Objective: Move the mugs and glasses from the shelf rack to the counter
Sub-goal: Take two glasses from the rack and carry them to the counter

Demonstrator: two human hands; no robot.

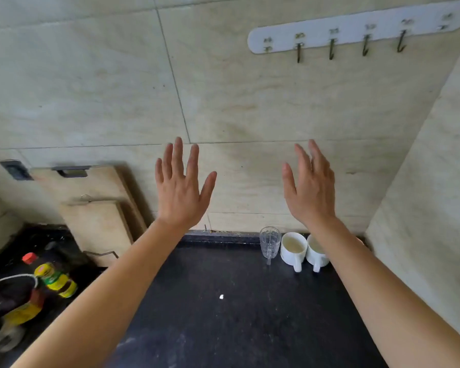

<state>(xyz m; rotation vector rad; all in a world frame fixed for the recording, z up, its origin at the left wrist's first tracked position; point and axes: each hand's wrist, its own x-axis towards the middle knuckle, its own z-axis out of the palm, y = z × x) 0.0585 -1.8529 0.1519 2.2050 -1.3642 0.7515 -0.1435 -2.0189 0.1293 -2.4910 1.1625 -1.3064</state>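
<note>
A clear glass mug point(269, 243) stands on the black counter point(223, 301) at the back wall. Right of it are two white mugs side by side: one point(293, 249) fully in view, the other point(316, 254) partly hidden behind my right forearm. All three have handles facing me. My left hand point(182, 185) is raised in front of the wall, fingers spread, holding nothing. My right hand point(310, 184) is raised above the mugs, fingers apart and empty. No shelf rack is in view.
Two wooden cutting boards point(96, 208) lean against the wall at the left. Sauce bottles point(53, 277) stand at the lower left. A white hook strip point(356, 30) hangs high on the wall. A side wall point(436, 221) closes the right.
</note>
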